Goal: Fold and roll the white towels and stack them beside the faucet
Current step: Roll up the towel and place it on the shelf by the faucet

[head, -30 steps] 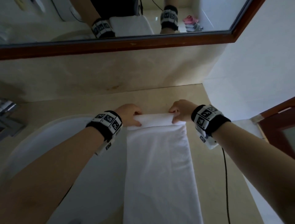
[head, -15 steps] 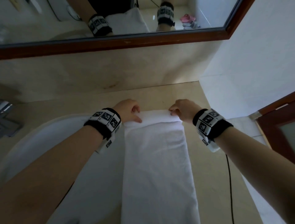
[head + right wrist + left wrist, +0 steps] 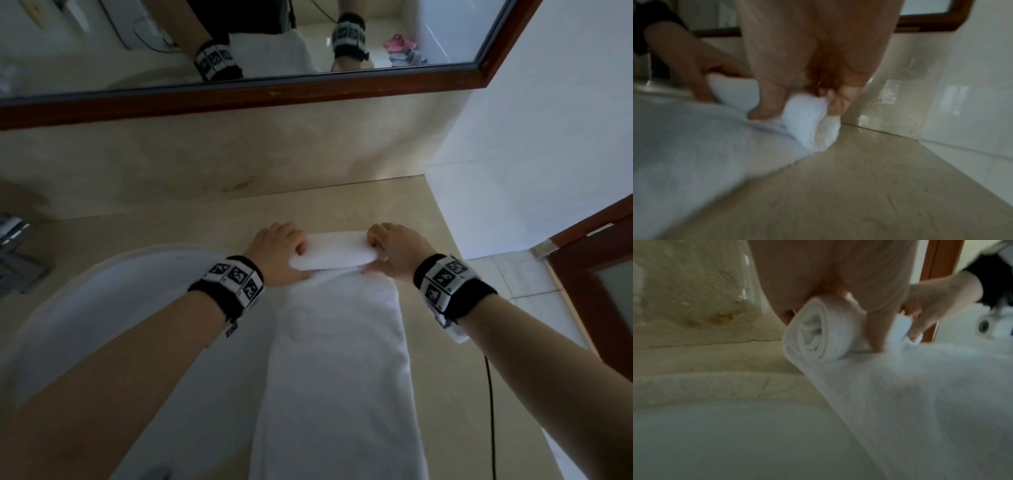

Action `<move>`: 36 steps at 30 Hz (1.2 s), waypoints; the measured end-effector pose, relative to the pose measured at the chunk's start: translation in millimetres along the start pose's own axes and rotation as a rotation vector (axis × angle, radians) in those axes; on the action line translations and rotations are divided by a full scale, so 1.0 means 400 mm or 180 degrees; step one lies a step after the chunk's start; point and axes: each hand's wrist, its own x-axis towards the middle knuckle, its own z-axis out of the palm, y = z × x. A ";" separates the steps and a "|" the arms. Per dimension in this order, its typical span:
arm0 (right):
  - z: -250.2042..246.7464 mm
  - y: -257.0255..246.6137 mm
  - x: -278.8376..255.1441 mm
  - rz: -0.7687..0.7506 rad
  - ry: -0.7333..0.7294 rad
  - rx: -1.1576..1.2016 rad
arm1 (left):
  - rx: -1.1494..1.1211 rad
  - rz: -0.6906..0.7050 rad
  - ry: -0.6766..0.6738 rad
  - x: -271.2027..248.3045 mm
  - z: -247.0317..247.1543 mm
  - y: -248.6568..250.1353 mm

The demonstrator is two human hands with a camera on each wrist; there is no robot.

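counter: beige stone countertop [image 3: 342, 209], a bit glossy, running back to a matching stone backsplash [image 3: 205, 161]; white tiled wall on the right

mirror: wood-framed mirror [image 3: 308, 92] above the backsplash, and you can see both wristbands and the towel reflected in it

sink: big white basin [image 3: 102, 301] on the left side; all I can see in it is the towel's left edge hanging over its rim, and most of the bowl is behind the left forearm anyway

towel: white towel [image 3: 339, 359] laid out long on the counter, just right of the sink, near end running off the bottom of the head view; far end is rolled up into a small tight roll [image 3: 330, 251], spiral visible from the left wrist cam

left hand: left hand [image 3: 279, 255] gripping the roll's left end, fingers curled over the top, thumb pressed at the front where roll meets flat towel

right hand: right hand [image 3: 395, 251] same deal on the right end, fingers curled round the roll

faucet: just a chrome bit of the faucet [image 3: 13, 246] at the far left edge, mostly cut off, well apart from the towel

other stuff: thin black cable [image 3: 489, 411] along the counter to the right of the towel; brown door frame [image 3: 582, 274] at right

hard to tell: both wrist views are blurry, fingertips partly buried in the fabric
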 end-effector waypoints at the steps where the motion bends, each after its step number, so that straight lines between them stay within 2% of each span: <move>1: -0.006 0.010 -0.004 -0.0017 -0.0091 0.0238 | -0.0132 -0.0127 -0.0112 0.000 -0.014 -0.002; 3: -0.025 0.024 -0.010 -0.0012 -0.0129 0.0616 | -0.0412 -0.0315 -0.0263 0.004 -0.039 -0.012; 7: -0.024 0.024 -0.006 0.0079 0.0170 0.0555 | -0.0814 -0.0511 -0.0385 0.018 -0.051 -0.010; 10: -0.028 0.019 -0.004 0.0291 -0.0490 0.0848 | -0.0559 -0.0378 -0.0789 0.021 -0.041 0.008; 11: -0.025 0.017 -0.003 0.0265 -0.0586 0.0756 | -0.0397 -0.0259 -0.0739 0.020 -0.033 0.016; 12: -0.019 0.014 -0.004 0.0229 -0.0487 0.0562 | -0.0265 -0.0156 -0.0573 0.017 -0.024 0.021; 15: 0.017 -0.007 -0.024 -0.0036 0.0213 -0.0094 | 0.0329 0.0057 0.0150 0.000 0.008 0.033; 17: 0.048 -0.001 -0.039 -0.0225 0.0290 -0.0235 | 0.0366 0.0058 0.0223 -0.007 0.025 0.037; 19: 0.045 0.009 -0.057 -0.0253 0.0267 -0.0040 | -0.0140 -0.0111 -0.0116 -0.018 0.009 0.038; 22: 0.000 0.014 -0.061 -0.0206 0.0052 0.0190 | -0.1182 -0.0370 -0.0910 -0.024 -0.024 0.020; 23: -0.009 0.013 -0.058 -0.0173 0.0006 0.0234 | -0.1328 -0.0411 -0.1004 -0.026 -0.030 0.017; 26: -0.016 0.011 -0.052 0.0152 -0.0294 0.0912 | -0.0945 -0.0433 -0.1007 -0.024 -0.030 0.022; 28: -0.014 0.012 -0.049 0.0424 -0.0636 0.1207 | -0.0598 -0.0339 -0.0922 -0.019 -0.014 0.030; 30: -0.007 0.009 -0.052 0.0448 -0.0657 0.0975 | -0.0559 -0.0328 -0.0723 -0.024 0.005 0.039; 36: 0.037 -0.017 -0.087 0.0090 0.0214 0.0328 | 0.0250 0.0295 0.0535 -0.078 0.050 0.067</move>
